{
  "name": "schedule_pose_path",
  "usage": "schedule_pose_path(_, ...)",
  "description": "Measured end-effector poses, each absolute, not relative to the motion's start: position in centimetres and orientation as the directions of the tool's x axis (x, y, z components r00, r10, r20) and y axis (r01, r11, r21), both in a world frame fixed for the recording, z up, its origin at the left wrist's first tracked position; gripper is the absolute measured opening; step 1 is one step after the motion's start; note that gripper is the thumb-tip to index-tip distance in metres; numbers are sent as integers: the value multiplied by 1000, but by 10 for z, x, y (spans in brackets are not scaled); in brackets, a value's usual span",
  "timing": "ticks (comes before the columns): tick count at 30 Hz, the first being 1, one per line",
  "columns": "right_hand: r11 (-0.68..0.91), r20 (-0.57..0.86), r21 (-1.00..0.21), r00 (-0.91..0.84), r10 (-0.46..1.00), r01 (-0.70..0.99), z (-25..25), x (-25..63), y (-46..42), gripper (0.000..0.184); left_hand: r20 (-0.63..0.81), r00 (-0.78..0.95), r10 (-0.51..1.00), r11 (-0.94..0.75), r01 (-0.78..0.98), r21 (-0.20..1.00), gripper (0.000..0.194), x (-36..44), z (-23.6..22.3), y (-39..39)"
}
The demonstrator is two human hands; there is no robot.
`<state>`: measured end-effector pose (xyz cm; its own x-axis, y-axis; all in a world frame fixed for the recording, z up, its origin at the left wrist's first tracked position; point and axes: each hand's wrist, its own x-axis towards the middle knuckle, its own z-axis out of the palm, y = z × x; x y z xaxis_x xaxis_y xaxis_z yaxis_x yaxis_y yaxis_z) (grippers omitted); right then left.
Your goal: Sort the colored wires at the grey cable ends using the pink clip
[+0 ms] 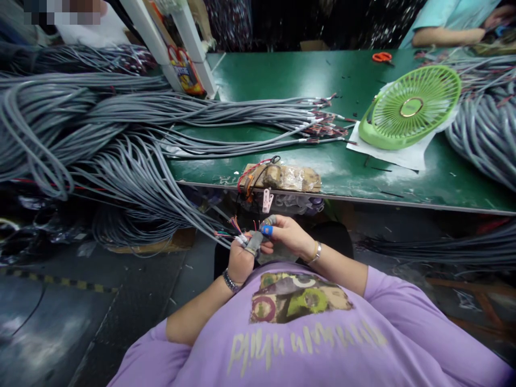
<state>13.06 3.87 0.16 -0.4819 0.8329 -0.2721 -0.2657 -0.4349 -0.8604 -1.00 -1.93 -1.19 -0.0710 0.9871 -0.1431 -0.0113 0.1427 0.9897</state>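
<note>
Close to my lap, my left hand is closed around the stripped ends of grey cables, a grey wrap on its thumb. Thin coloured wires fan out from the cable ends above that hand. My right hand meets it from the right, thumb and forefinger pinched, with a blue band and a grey cover on its fingers. Fine wire tips show right beside the pinch; what exactly lies between those fingers is too small to make out.
Thick bundles of grey cable cover the left, their stripped ends reaching across the green table. A green fan stands on white paper at right. Orange scissors lie farther back. A taped block sits at the front edge. Another person's arm is at upper right.
</note>
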Motion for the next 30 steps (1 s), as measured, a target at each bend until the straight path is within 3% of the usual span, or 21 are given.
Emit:
schedule_pose_path(10, -391, -264, -880, -406, 875, -270, -3, 127, 36, 37, -124, -152, 981, 131, 36, 991, 38, -12, -12, -15)
schedule_pose_path(17, -421, -288, -870, -430, 856, -255, -3, 127, 35, 39, -132, -236, 963, 108, -111, 988, 36, -12, -24, -13)
schedule_pose_path(30, -384, -283, -896, -377, 882, -223, 3, 127, 32, 38, -130, -250, 959, 106, -108, 988, 33, -10, -24, -16)
